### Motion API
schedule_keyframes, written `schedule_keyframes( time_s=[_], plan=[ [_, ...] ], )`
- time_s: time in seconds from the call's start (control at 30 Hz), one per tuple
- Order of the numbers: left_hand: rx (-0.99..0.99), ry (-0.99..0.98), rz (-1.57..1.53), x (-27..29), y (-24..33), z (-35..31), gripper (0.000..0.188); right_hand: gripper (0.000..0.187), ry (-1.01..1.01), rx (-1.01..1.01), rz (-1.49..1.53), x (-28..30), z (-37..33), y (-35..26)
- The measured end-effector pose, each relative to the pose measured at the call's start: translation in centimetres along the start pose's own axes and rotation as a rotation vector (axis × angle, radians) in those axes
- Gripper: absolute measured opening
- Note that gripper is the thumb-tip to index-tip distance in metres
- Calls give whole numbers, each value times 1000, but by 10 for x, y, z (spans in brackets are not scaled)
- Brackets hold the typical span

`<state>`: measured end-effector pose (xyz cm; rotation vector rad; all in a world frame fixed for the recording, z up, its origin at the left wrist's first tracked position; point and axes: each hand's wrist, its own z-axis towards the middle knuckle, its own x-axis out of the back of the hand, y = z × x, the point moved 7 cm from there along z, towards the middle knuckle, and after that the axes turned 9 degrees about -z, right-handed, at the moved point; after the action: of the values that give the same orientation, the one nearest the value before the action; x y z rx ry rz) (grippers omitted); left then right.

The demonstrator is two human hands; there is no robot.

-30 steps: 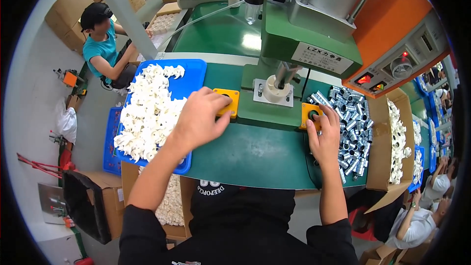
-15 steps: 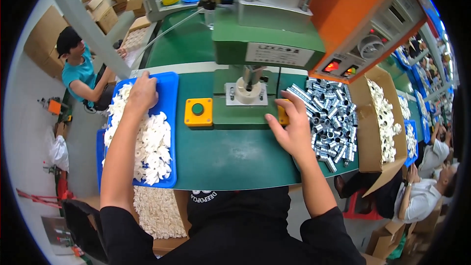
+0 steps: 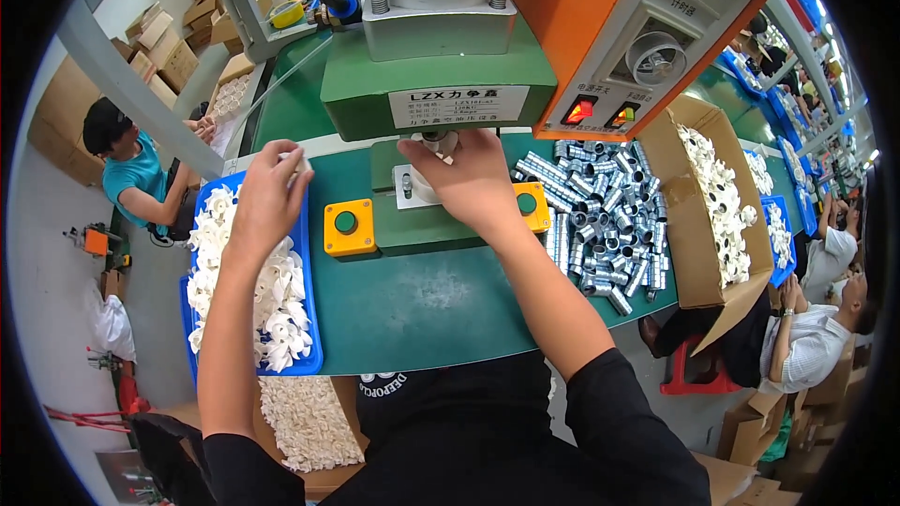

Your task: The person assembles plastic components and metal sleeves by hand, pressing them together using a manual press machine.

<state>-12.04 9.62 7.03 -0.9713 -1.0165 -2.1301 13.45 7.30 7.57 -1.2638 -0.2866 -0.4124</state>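
My left hand [image 3: 266, 204] is raised over the near-left blue tray [image 3: 314, 342], its fingertips pinching a small white plastic part [image 3: 296, 161]. Loose white plastic parts [image 3: 281, 305] of the same kind fill that tray. At the green press [image 3: 356, 89], my right hand [image 3: 466, 180] reaches in beneath the head. Its thumb and fingers close around a white plastic fitting [image 3: 449, 143] at the metal plate [image 3: 403, 189]; most of the fitting is hidden by the hand. Yellow button boxes with green buttons flank the press base, one at left [image 3: 349, 241] and one at right [image 3: 536, 215].
Shiny metal tubes [image 3: 614, 215] are heaped right of the press. Beyond them stands a cardboard box [image 3: 692, 253] of white parts. An orange control box [image 3: 572, 19] overhangs the right side. A person in a teal shirt [image 3: 136, 173] sits at far left; others work at right.
My right hand has moved from the right button box up and left to under the press head. My left hand has lifted slightly from the tray with a white part. The view has shifted.
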Motion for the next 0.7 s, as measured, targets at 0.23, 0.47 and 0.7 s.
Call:
schedule_keyframes(
  time_s=[0.23,0.47,0.7],
  plan=[
    [-212,-99,-141,-25,89,6,33,40,342,281,-427,84,-56,25],
    [-384,-129,-198,-68,135,28,30,37,803,-91,-858,315,-114,92],
    [-345,-96,-195,-82,129,27,29,45,877,-200,-1524,386,-134,145]
  ],
)
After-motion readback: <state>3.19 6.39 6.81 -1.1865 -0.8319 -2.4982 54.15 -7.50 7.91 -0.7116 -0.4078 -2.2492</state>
